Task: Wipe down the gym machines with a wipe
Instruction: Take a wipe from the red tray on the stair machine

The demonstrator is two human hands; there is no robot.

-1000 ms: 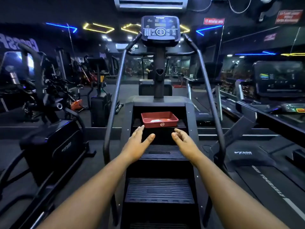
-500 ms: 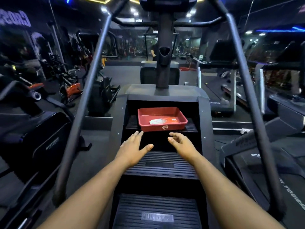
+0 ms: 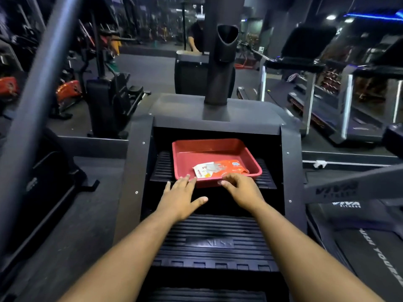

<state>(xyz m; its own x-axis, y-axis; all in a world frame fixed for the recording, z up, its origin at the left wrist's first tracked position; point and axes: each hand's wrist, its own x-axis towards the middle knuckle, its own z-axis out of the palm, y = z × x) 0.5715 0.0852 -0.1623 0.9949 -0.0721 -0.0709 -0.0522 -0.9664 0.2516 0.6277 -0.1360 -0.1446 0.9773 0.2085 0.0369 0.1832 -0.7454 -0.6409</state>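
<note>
A red plastic tray (image 3: 209, 149) sits on the top step of a black stair-climber machine (image 3: 139, 162). Inside the tray lies an orange and white wipes packet (image 3: 218, 169). My left hand (image 3: 181, 199) reaches the tray's near left rim with straight fingers and holds nothing. Over the near right rim my right hand (image 3: 242, 190) hovers with loosely bent fingers, also holding nothing. Whether either hand touches the rim is unclear.
The machine's left handrail (image 3: 41, 83) runs diagonally close by on the left, and its central post (image 3: 220, 62) rises behind the tray. Treadmills (image 3: 327, 110) stand to the right, exercise bikes (image 3: 67, 92) to the left. A person (image 3: 195, 38) stands far behind.
The view has closed in on the stair-climber and dipped down. Both hands have moved forward from above the lower step to the tray's near rim.
</note>
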